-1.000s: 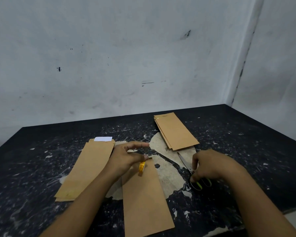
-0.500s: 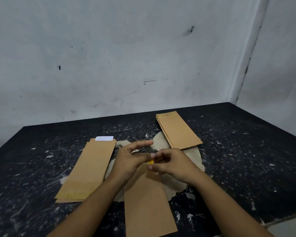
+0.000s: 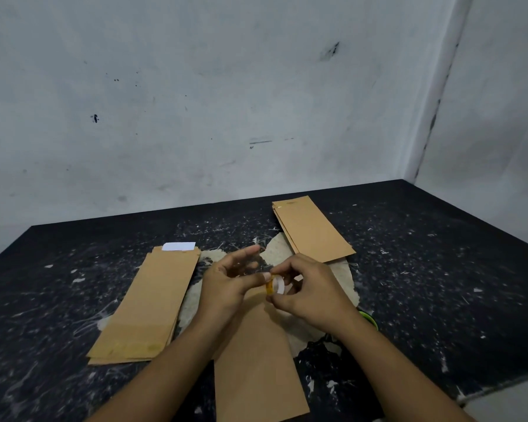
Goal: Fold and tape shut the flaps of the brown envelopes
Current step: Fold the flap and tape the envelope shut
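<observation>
Pinching the small tape roll between our left hand and right hand, fingers curled above the middle brown envelope, we have brought the right hand over from the table.

Black scuffed table; grey stained wall; green object, possibly scissors.
</observation>
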### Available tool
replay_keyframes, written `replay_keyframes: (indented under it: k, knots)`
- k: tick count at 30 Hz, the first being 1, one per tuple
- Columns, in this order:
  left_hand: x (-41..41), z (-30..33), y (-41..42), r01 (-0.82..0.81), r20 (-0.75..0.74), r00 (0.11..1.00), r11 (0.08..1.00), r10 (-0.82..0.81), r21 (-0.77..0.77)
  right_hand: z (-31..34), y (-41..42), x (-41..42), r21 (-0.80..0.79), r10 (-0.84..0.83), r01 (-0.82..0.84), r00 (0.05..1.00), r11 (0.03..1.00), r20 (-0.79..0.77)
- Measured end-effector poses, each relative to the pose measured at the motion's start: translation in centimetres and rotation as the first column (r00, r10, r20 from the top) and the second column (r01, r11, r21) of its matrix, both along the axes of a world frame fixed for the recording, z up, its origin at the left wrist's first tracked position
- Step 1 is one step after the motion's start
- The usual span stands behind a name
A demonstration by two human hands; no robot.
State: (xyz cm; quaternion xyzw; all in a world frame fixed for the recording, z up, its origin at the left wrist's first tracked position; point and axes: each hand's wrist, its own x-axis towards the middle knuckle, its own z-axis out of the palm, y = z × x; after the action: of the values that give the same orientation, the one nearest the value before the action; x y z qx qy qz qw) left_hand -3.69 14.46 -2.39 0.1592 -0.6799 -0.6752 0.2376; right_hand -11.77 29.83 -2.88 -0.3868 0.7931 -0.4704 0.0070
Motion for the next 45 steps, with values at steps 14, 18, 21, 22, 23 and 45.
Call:
replay_keyframes:
  k: [14, 18, 21, 22, 23, 45]
  knots:
    - [0.0, 0.7, -2.1, -0.042, -0.059, 0.997, 0.989, 0.051, 0.142, 0.8, 3.1, -2.6, 0.530, -0.029, 0.009, 0.999, 0.848, 0.029]
    - [0.1, 1.1, -2.1, 0.020, -0.087, 0.996, 0.988, -0.006, 0.155, 2.9, 2.1, -2.7, 0.363, 0.005, -0.050, 0.992, 0.930, 0.124]
    - [0.2, 1.4, -2.0, 0.056, -0.102, 0.994, 0.987, -0.041, 0.153, 4.4, -0.3, -2.6, 0.049, 0.117, -0.177, 0.809, 0.983, 0.577]
    - [0.2, 1.4, -2.1, 0.062, -0.108, 0.993, 0.986, -0.045, 0.156, 4.7, -1.2, -2.6, -0.005, 0.152, -0.206, 0.708, 0.979, 0.689]
    - [0.3, 1.5, -2.1, 0.064, -0.111, 0.993, 0.986, -0.047, 0.157, 4.9, -1.9, -2.5, -0.030, 0.175, -0.235, 0.626, 0.972, 0.760]
    - [1.0, 2.3, -8.0, 0.237, 0.429, 0.894, 0.949, -0.128, -0.210, 3.2, -5.4, -3.1, 0.070, 0.080, -0.129, 0.872, 0.989, 0.483]
